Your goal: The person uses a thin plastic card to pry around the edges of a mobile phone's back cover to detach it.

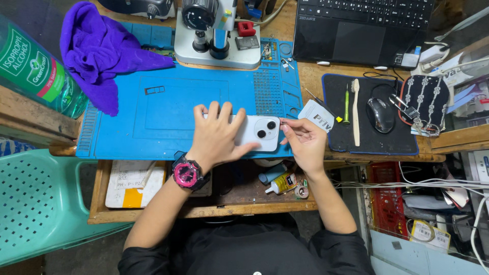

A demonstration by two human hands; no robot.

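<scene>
A white smartphone (260, 131) lies face down on the blue work mat (168, 107), its twin camera lenses toward the right. My left hand (216, 135), with a pink and black watch on the wrist, lies flat over the phone's left part and presses it down. My right hand (304, 140) is at the phone's right end, fingertips pinched together right by the top edge; whether a small thing sits between them is too small to tell.
A microscope base (219, 48) stands at the mat's far edge, a purple cloth (97, 51) at the far left, a green bottle (30, 71) further left. A laptop (364, 28), black mouse pad with mouse (381, 114), toothbrush (355, 109) and small white packet (317, 117) lie right. An open drawer (204, 196) holds a glue bottle (280, 183).
</scene>
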